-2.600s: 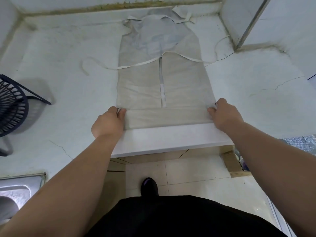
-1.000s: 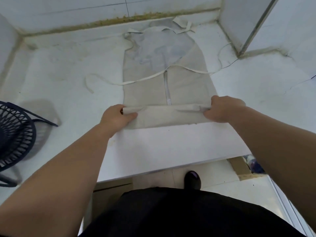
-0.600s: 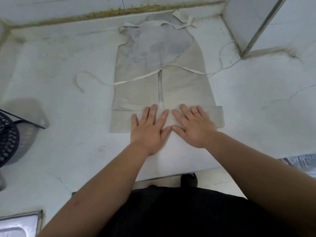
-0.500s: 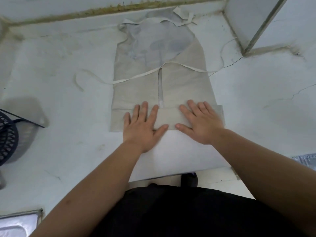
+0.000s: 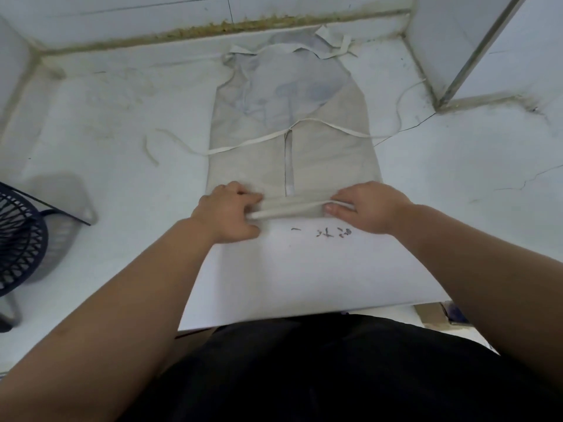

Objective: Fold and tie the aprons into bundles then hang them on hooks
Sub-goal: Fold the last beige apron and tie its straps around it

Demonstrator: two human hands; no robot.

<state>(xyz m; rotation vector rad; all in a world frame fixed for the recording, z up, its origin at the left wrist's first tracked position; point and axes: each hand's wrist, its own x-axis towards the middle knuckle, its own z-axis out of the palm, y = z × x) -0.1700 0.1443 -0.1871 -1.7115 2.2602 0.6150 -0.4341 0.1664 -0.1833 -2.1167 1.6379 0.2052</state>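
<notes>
A beige cloth apron (image 5: 329, 153) lies flat on the white surface (image 5: 115, 184). Its bib points toward the far wall and its hem end is nearest the person. The near end is turned up into a narrow band across the apron's width, and both hands are on that band. The left hand (image 5: 227, 213) grasps its left part, fingers curled over the top and the band's edge showing just under them. The right hand (image 5: 365, 207) pinches its right part, with the thumb underneath and the fingers over. Each grip is therefore closed on cloth.

The thin white waist ties (image 5: 243, 144) run across the middle of the apron and trail off both sides onto the surface. The neck strap (image 5: 335, 48) lies crumpled at the wall end. Dark scrawled marks (image 5: 323, 232) show on the bare surface just in front of the band. A dark wire-frame seat (image 5: 18, 239) stands at the left edge of view.

The step in hand looks like the folding stage, taken from the hem upward, with most of the apron's length not yet folded. The next move probably calls for both hands to turn the band over evenly toward the bib. The two ends should stay level so the bundle does not skew, and the ties should stay free for the knot.
</notes>
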